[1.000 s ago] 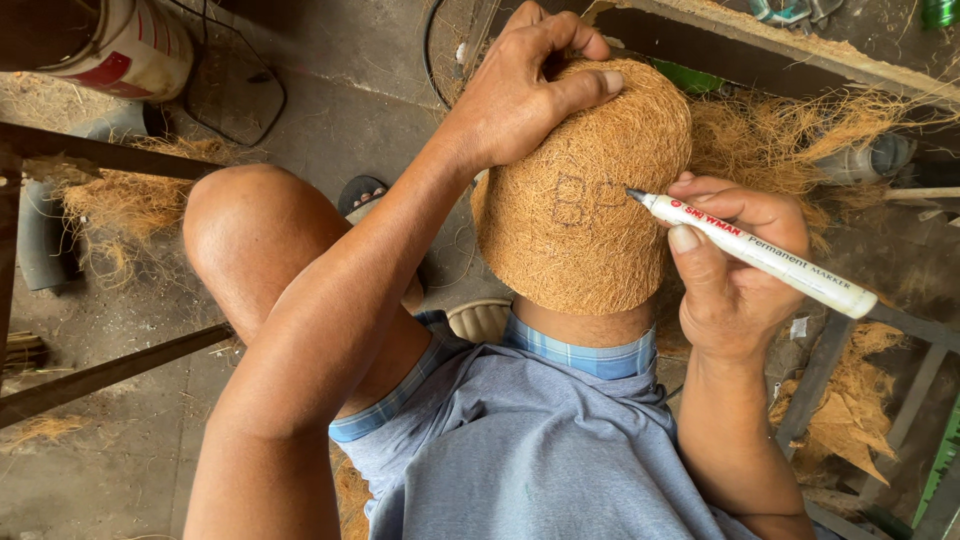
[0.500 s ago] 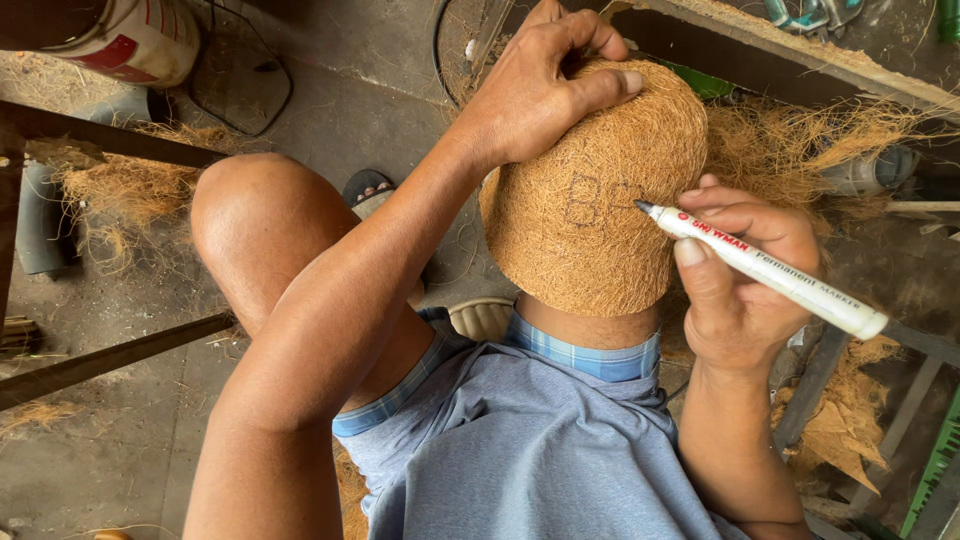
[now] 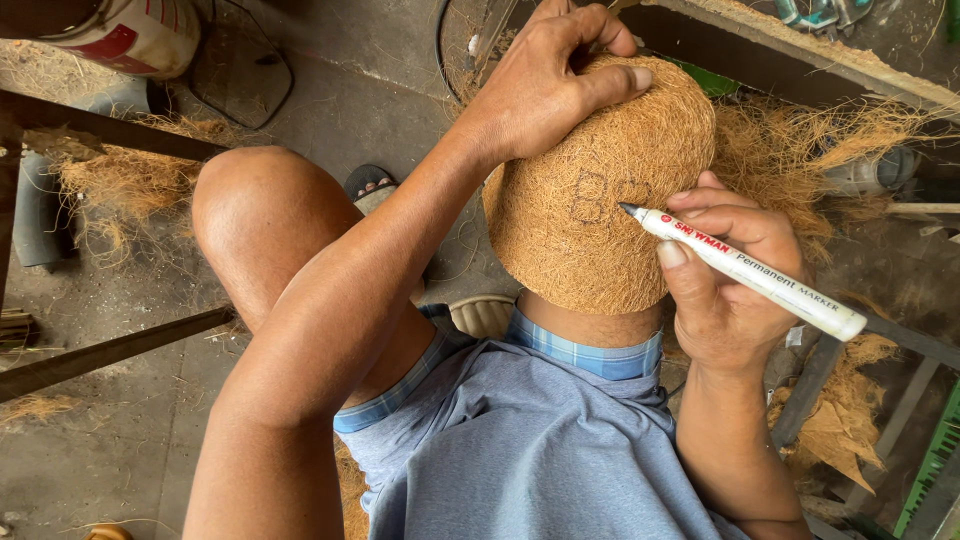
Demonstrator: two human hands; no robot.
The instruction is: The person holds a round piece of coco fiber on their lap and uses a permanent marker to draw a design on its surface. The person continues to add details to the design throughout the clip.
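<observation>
Head cam, near to far: grey shorts [image 3: 520, 450] w/ blue checked hem, then a domed coir shell [image 3: 600, 190] propped on the right knee. Right hand [image 3: 720, 290] is pinched round a white marker [image 3: 745, 270], tip touching the fibre beside dark drawn characters – marking step looks midway. Left hand [image 3: 545, 85] clamps the dome's top, fingers spread. Next stroke likely needs light pressure & a steady shell – rough fibre snags. Beyond: loose husk fibre [image 3: 800, 150], concrete floor [image 3: 330, 60]

floor [image 3: 110, 440]: grey concrete, lying under everything | loose coconut fibre [image 3: 120, 180] lying in clumps on it | sandal [image 3: 372, 186] resting on it | bucket [image 3: 130, 35] standing at far left
</observation>
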